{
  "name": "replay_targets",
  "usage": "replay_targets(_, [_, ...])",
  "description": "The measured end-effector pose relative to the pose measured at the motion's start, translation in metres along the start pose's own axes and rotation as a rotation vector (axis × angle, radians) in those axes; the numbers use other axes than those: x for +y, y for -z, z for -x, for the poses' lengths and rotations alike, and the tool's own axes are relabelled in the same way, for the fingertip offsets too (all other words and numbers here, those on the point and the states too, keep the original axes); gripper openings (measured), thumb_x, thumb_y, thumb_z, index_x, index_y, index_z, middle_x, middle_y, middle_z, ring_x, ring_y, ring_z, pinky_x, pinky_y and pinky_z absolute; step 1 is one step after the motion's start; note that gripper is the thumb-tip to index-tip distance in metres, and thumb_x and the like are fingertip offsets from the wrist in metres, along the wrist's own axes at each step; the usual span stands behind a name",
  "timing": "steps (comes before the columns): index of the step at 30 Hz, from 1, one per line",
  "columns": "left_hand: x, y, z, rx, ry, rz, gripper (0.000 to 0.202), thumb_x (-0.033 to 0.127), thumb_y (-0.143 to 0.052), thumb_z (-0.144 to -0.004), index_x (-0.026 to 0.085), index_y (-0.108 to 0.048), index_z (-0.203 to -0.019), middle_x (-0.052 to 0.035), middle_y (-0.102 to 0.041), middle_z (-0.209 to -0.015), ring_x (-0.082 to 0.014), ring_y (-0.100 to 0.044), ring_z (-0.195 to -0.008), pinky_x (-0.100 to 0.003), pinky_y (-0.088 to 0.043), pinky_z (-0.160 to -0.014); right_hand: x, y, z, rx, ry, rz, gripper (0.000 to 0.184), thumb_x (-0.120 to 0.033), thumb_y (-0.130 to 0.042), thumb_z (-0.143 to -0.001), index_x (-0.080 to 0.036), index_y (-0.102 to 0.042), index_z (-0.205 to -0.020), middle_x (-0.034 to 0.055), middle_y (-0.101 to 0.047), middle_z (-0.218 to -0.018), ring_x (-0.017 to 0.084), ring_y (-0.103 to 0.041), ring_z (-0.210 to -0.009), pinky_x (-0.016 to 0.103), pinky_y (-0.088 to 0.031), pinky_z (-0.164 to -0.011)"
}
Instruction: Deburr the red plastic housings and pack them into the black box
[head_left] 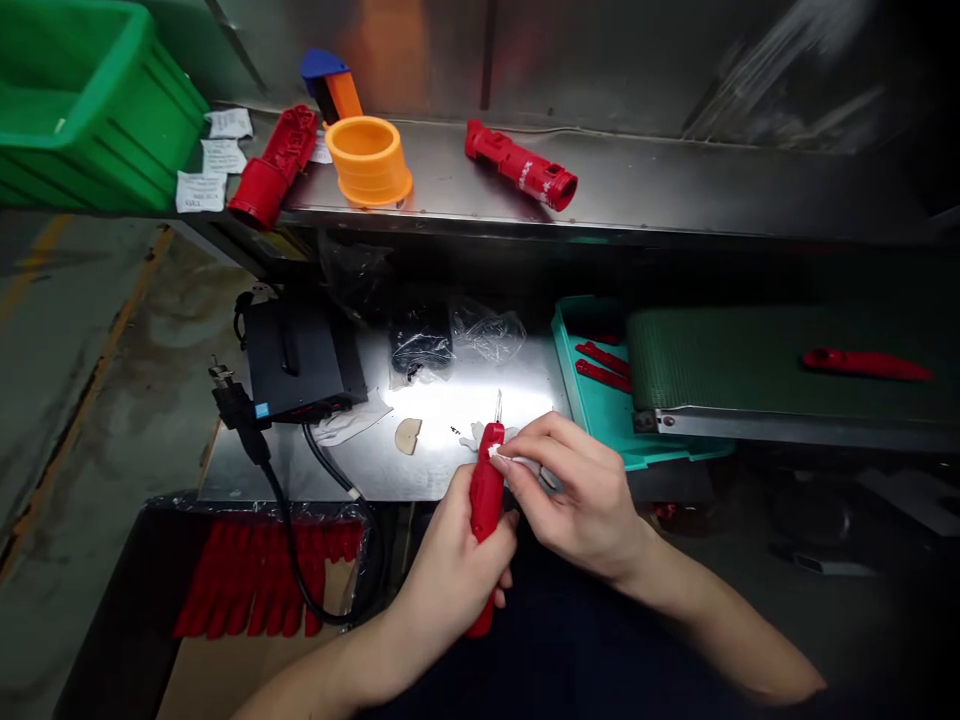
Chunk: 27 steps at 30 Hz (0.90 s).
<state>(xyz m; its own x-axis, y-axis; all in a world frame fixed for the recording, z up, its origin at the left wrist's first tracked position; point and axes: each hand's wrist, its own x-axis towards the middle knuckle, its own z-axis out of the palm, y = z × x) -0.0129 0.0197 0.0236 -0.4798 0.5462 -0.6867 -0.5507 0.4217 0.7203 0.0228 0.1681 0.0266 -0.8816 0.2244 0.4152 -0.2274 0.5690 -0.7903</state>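
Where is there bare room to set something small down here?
Bare: the steel shelf past the right-hand red housing, and the green belt between teal tray and a lone red piece. Crowded: the lit table between black box and tray, where left hand and right hand hold a red tool.

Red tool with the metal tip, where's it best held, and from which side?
The thick red handle, wrapped from the left as the left hand does. It points away with a thin metal tip at the far end, so the lower handle is broadest, and the top is free for the right hand, pinching a white bit.
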Motion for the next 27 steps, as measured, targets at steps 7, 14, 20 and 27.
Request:
replay_targets(7, [-0.005, -0.002, 0.003, -0.01, -0.028, -0.01, 0.023, 0.031, -0.059, -0.09, 0.024, -0.044, -0.106, 0.0106, -0.05, -0.062, -0.0102, -0.052, -0.043, -0.02, -0.045, -0.037, 0.0, 0.007, -0.005, 0.117, -0.032, 0.025, 0.012, -0.008, -0.065, -0.091, -0.018, -0.07, -0.093, 0.0037, -0.065, -0.081, 0.015, -0.062, -0.07, 0.028, -0.051, -0.06])
replay_targets(14, [-0.006, -0.004, 0.005, -0.013, -0.011, 0.023, 0.027, 0.032, -0.059, -0.089, 0.023, -0.044, -0.11, 0.011, -0.052, -0.055, -0.0117, -0.051, -0.039, -0.02, -0.044, -0.036, -0.005, 0.005, 0.005, -0.01, 0.051, 0.04, 0.015, -0.002, -0.062, -0.09, -0.013, -0.071, -0.096, 0.0073, -0.066, -0.082, 0.015, -0.063, -0.071, 0.028, -0.052, -0.061])
replay_targets(20, [-0.012, -0.007, -0.003, 0.02, -0.102, -0.07, 0.019, 0.033, -0.056, -0.093, 0.023, -0.044, -0.106, 0.0077, -0.052, -0.068, -0.0116, -0.054, -0.045, -0.023, -0.046, -0.04, 0.022, 0.005, 0.001, 0.163, -0.128, -0.005, 0.005, -0.018, -0.068, -0.092, -0.019, -0.071, -0.089, 0.0028, -0.067, -0.082, 0.015, -0.063, -0.071, 0.029, -0.051, -0.061])
replay_targets(27, [-0.033, -0.001, -0.026, 0.177, -0.538, -0.315, 0.011, 0.025, -0.057, -0.094, 0.021, -0.05, -0.101, 0.003, -0.057, -0.077, -0.0136, -0.056, -0.059, -0.028, -0.049, -0.058, 0.145, 0.004, 0.051, 0.156, -0.54, 0.121, 0.025, -0.042, -0.069, -0.092, -0.018, -0.069, -0.094, 0.0036, -0.066, -0.089, 0.017, -0.062, -0.071, 0.034, -0.054, -0.07])
